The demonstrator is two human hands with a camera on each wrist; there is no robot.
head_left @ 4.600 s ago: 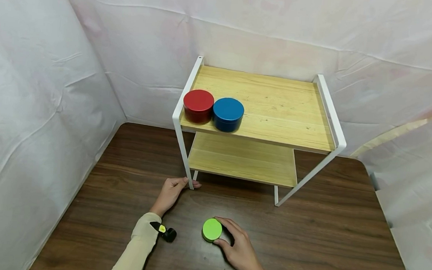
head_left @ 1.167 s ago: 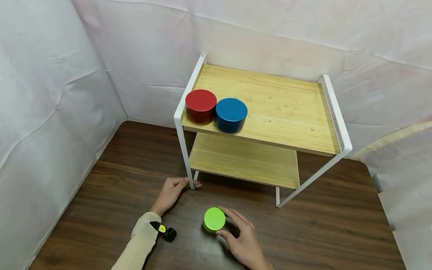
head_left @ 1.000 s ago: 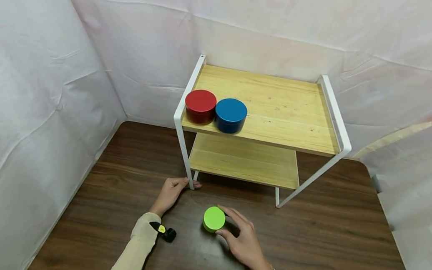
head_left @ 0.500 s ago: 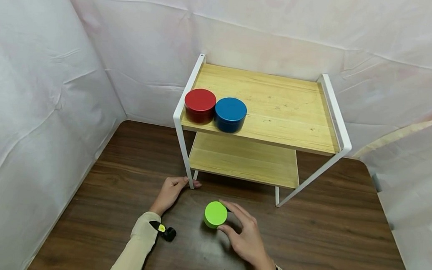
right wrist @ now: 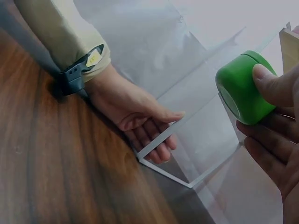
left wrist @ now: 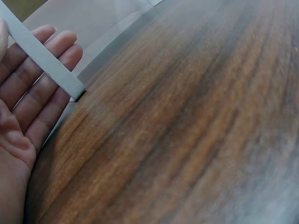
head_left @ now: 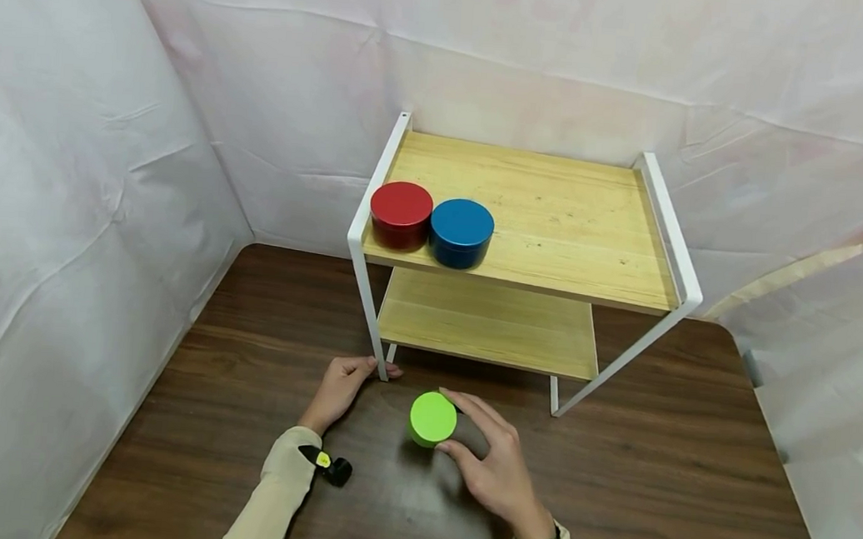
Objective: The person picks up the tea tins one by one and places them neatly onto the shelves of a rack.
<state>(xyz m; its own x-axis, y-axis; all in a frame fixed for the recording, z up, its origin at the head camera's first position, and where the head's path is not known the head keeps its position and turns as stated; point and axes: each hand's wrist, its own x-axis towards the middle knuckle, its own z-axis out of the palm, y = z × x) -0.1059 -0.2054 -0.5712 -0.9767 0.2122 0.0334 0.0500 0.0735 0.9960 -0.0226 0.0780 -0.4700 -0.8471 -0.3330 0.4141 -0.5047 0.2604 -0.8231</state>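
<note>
A small round green tin (head_left: 432, 419) is pinched between the thumb and fingers of my right hand (head_left: 491, 462). In the right wrist view the green tin (right wrist: 245, 87) is tilted, its base showing, held off the table. My left hand (head_left: 340, 390) holds the foot of the shelf's white front left leg (head_left: 368, 311), thumb in front and fingers behind. The left wrist view shows the fingers (left wrist: 35, 95) rather straight behind the white leg (left wrist: 53, 67). On the upper shelf board (head_left: 570, 221) a red tin (head_left: 401, 216) and a blue tin (head_left: 461, 233) stand side by side at the left front.
The two-tier shelf has a lower wooden board (head_left: 488, 322) and a white front right leg (head_left: 624, 354). It stands on a dark wood table (head_left: 658, 469). Pale cloth (head_left: 277, 108) hangs behind and at both sides. A black wrist camera (head_left: 335, 468) sits on the left wrist.
My right hand has raised the green tin from the table and carried it forward, towards the shelf. My left hand stays at the shelf leg, and the red and blue tins have not moved.
</note>
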